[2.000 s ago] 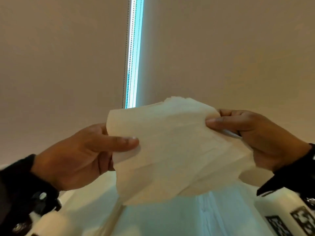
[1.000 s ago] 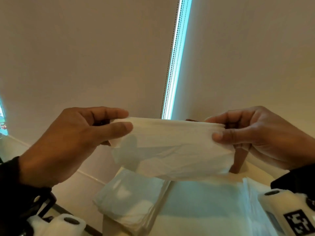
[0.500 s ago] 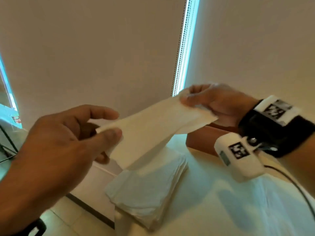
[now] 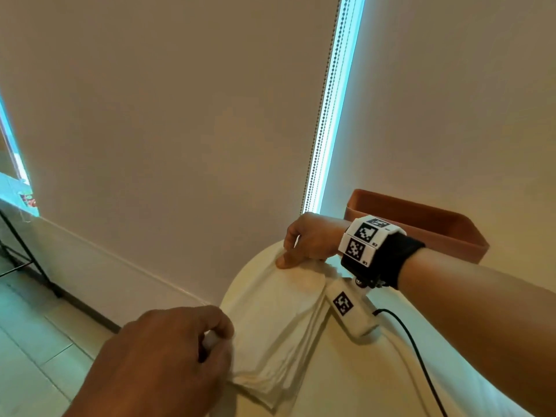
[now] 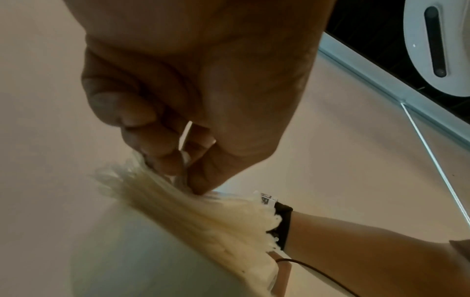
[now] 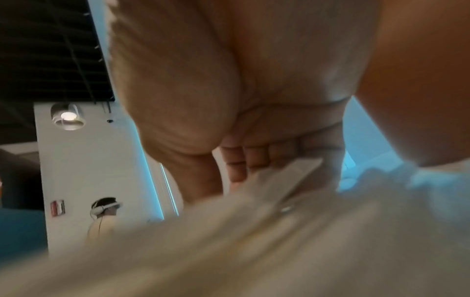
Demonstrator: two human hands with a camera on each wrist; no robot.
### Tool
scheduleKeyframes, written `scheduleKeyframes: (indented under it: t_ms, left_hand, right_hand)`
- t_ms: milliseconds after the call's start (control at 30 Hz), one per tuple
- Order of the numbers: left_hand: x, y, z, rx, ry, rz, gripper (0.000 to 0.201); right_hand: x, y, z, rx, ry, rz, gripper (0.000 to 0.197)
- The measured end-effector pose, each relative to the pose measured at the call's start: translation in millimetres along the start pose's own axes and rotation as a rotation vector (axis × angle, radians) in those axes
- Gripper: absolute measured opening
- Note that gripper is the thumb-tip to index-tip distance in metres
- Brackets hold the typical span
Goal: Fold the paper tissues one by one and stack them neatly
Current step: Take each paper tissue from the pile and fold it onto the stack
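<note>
A folded white tissue (image 4: 279, 299) lies on top of a stack of folded tissues (image 4: 282, 365) at the left edge of a white table (image 4: 361, 383). My left hand (image 4: 210, 338) pinches the tissue's near corner between thumb and fingers; the left wrist view shows that pinch (image 5: 185, 170) just above the stack's layered edges (image 5: 203, 219). My right hand (image 4: 285, 254) pinches the far corner down at the stack's far end. The right wrist view is blurred, with curled fingers (image 6: 244, 160) over white tissue (image 6: 254, 241).
An orange-brown tray (image 4: 421, 224) stands at the back right of the table against the blind. A black cable (image 4: 421, 362) runs from my right wrist camera (image 4: 352, 311) across the table. Tiled floor (image 4: 36, 341) lies to the left, below the table edge.
Both hands have brought the folded tissue down from mid-air onto the stack. The right hand reached forward to the far end, and the left dropped to the near corner.
</note>
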State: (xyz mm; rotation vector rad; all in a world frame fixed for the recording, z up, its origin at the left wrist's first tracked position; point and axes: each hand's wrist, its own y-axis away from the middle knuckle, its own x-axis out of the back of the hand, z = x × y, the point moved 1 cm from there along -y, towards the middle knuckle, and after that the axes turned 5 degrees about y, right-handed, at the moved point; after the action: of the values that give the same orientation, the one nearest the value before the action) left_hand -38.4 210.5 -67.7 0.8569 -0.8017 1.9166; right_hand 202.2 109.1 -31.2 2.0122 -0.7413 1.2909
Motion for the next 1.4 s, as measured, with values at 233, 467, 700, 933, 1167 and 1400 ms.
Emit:
scheduleKeyframes:
  t_ms: [233,467,700,933,1167,1400]
  left_hand:
    - [5.1,-3.6,1.3,-0.067,-0.135,-0.066,0.003]
    - [36.7,-7.8,93.7,-0.409,-0.181,0.099,0.018]
    - [-30.1,-10.8,205.9,-0.927,-0.323,-0.452,0.046]
    - [-99.3,8.5,231.0,-1.158,-0.468,-0.832,0.062]
    - [-100.2,5.4,232.6,-1.141,-0.338,-0.828,0.033]
    - [-96.0,-1.8,231.2,-1.000,-0.099,-0.752,0.022]
  right_hand:
    - [11.7,6.9,16.1,-0.095,0.116,0.149,0.043]
    - [79.9,119.3,30.1,-0.068,-0.007,0.447,0.023]
    - [75.2,290.3,79.7,-0.223,0.044,0.401,0.019]
    - [-4.3,357.8,105.5,-0.419,0.286,0.018,0.060]
    - [-34.6,359.0,117.4,-0.328,0.379,0.167,0.035]
    - [-16.3,353.1,110.3,-0.386,0.286,0.209,0.022]
